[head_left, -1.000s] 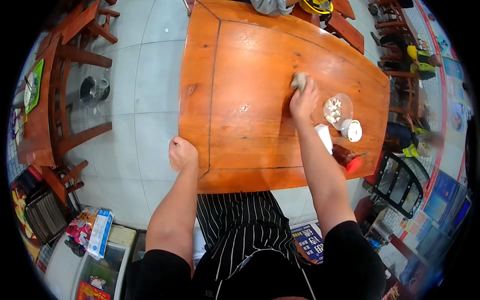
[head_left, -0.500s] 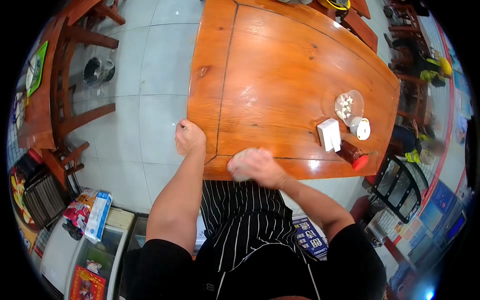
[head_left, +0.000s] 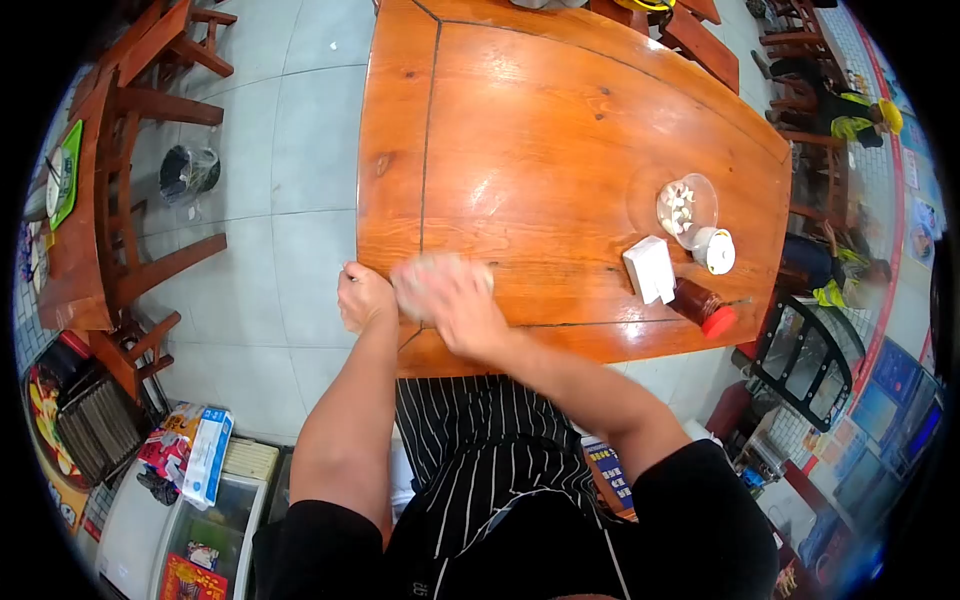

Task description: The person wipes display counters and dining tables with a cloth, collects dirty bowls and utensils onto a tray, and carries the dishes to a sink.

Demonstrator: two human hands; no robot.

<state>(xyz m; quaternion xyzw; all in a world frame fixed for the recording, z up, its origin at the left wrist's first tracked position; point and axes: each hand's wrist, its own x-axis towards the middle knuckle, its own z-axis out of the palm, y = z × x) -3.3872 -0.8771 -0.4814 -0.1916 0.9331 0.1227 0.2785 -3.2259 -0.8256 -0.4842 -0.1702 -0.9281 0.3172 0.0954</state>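
Cloth (head_left: 411, 284) lies under the right hand (head_left: 462, 306), near the wooden table (head_left: 560, 150)'s near left corner; blur hides the grip. The left hand (head_left: 366, 298) curls at the left edge, its hold unclear.

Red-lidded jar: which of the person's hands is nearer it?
Right. The right hand is on a cloth over the wooden table, left of the red-lidded jar; the left hand is farther left, at the table's edge.
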